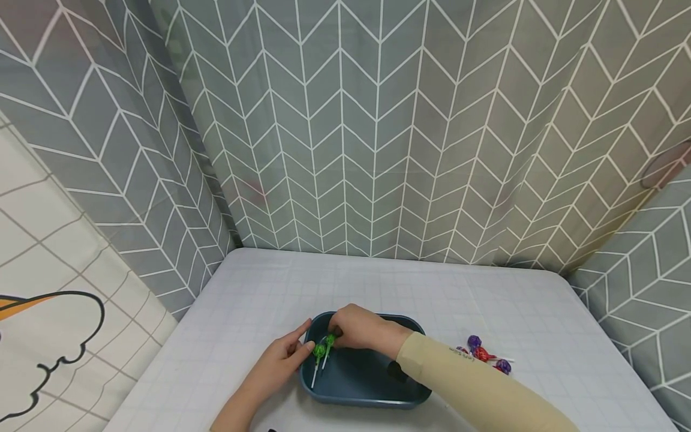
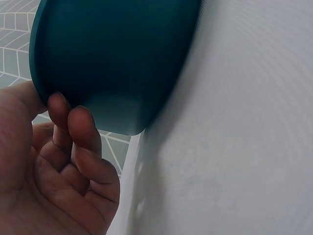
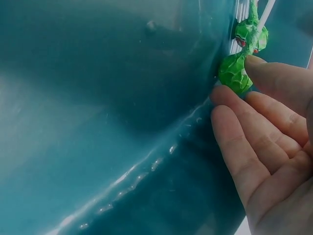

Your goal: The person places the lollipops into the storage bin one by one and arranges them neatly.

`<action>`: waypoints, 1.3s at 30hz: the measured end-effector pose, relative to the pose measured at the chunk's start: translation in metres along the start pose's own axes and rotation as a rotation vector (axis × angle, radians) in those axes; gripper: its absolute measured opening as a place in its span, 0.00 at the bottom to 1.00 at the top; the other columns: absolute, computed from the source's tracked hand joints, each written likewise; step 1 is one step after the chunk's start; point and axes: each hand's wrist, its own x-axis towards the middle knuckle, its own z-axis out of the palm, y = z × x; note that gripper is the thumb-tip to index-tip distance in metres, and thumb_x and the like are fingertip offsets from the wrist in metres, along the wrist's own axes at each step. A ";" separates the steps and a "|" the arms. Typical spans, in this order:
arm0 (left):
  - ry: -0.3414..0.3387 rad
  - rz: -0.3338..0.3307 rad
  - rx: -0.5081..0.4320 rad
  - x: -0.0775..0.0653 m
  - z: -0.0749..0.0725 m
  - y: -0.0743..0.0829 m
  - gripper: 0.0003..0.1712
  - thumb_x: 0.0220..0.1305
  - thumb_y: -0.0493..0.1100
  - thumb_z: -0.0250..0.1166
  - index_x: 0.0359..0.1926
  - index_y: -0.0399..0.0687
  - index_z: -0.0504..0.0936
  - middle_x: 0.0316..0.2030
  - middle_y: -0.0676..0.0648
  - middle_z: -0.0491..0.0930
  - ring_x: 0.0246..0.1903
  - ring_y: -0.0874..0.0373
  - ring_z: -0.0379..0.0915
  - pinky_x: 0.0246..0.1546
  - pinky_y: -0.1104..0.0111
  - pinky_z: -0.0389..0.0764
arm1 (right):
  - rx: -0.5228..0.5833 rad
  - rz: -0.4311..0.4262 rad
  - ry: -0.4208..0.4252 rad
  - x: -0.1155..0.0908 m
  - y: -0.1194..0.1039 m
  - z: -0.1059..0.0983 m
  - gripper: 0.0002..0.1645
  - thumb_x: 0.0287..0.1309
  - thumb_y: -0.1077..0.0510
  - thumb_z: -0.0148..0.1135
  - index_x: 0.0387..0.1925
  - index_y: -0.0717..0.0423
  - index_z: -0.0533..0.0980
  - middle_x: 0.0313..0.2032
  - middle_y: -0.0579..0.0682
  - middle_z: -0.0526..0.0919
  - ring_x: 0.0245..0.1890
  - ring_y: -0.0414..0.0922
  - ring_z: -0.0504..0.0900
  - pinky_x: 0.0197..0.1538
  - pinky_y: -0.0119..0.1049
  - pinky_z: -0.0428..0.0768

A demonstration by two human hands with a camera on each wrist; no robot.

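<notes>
A dark teal tray [image 1: 361, 381] with rounded corners stands on the white-covered table. Two green-wrapped lollipops are at its left end; one lollipop [image 1: 320, 350] has its white stick pointing toward the front. My right hand [image 1: 361, 327] reaches into the tray and pinches the other lollipop [image 3: 235, 74] by its wrapped head, between thumb and fingers. My left hand [image 1: 275, 363] grips the tray's left end, thumb at the rim beside the green lollipops. In the left wrist view its fingertips [image 2: 82, 125] lie against the tray's outer wall.
Several purple and red lollipops [image 1: 481, 354] lie in a loose group on the table [image 1: 259, 282], right of the tray and partly behind my right sleeve [image 1: 475, 384]. A grey curtain [image 1: 356, 150] with white chevrons hangs behind the table's back edge.
</notes>
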 end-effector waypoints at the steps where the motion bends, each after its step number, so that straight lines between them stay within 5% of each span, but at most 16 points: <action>1: 0.000 -0.001 0.004 0.000 0.000 0.000 0.33 0.72 0.55 0.59 0.74 0.56 0.64 0.24 0.50 0.75 0.21 0.59 0.70 0.23 0.68 0.73 | 0.001 0.001 0.000 0.000 0.000 -0.001 0.13 0.54 0.58 0.75 0.42 0.54 0.86 0.34 0.42 0.87 0.30 0.31 0.80 0.37 0.26 0.78; 11: -0.006 0.004 0.019 0.001 0.000 0.000 0.33 0.73 0.55 0.58 0.74 0.54 0.64 0.24 0.49 0.76 0.21 0.58 0.69 0.23 0.68 0.73 | 0.024 -0.014 0.046 -0.011 -0.001 -0.018 0.18 0.54 0.57 0.74 0.47 0.56 0.84 0.38 0.46 0.87 0.38 0.37 0.83 0.42 0.29 0.79; 23: 0.012 0.017 -0.017 -0.002 0.003 -0.002 0.33 0.72 0.54 0.59 0.74 0.54 0.65 0.23 0.49 0.74 0.20 0.60 0.67 0.24 0.67 0.73 | 0.209 -0.014 0.111 -0.039 0.014 -0.043 0.20 0.59 0.56 0.71 0.53 0.54 0.82 0.45 0.49 0.85 0.42 0.41 0.84 0.43 0.31 0.80; 39: 0.003 0.013 0.004 0.002 0.004 -0.002 0.34 0.73 0.57 0.57 0.75 0.54 0.63 0.23 0.51 0.75 0.20 0.59 0.68 0.25 0.67 0.75 | 0.354 0.198 0.298 -0.108 0.068 -0.060 0.21 0.58 0.55 0.71 0.54 0.52 0.81 0.46 0.48 0.84 0.43 0.43 0.83 0.42 0.38 0.82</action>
